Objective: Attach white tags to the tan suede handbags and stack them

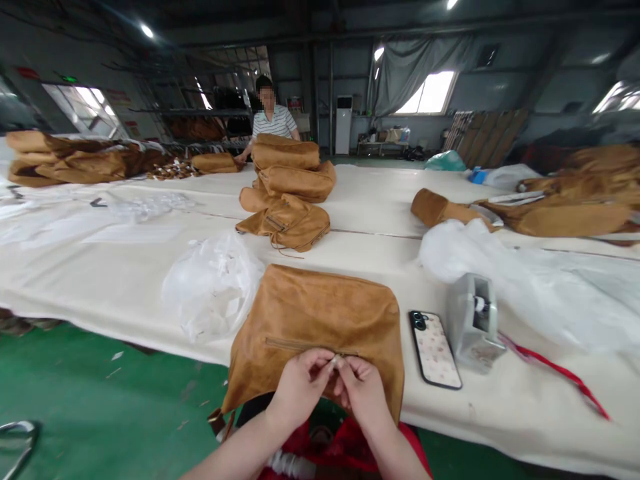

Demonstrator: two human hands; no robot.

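A brown leather bag [330, 300] lies at the table's front edge, its lower part hanging toward me. A long zipper [287, 345] runs across its face. My left hand [306, 383] and my right hand [359, 387] meet at the zipper's right part, fingertips pinched together. Between them is something small and pale, too small to name; it sits close to the zipper. Both hands are closed, and their fingers hide that stretch of the zipper.
Right of the bag lie a phone [436, 350] and a grey tape dispenser [475, 323] with a red ribbon [565, 373]. A clear plastic bag [213, 287] is at left. Stacked brown bags [293, 180] stand behind. Across the table is a person [274, 120].
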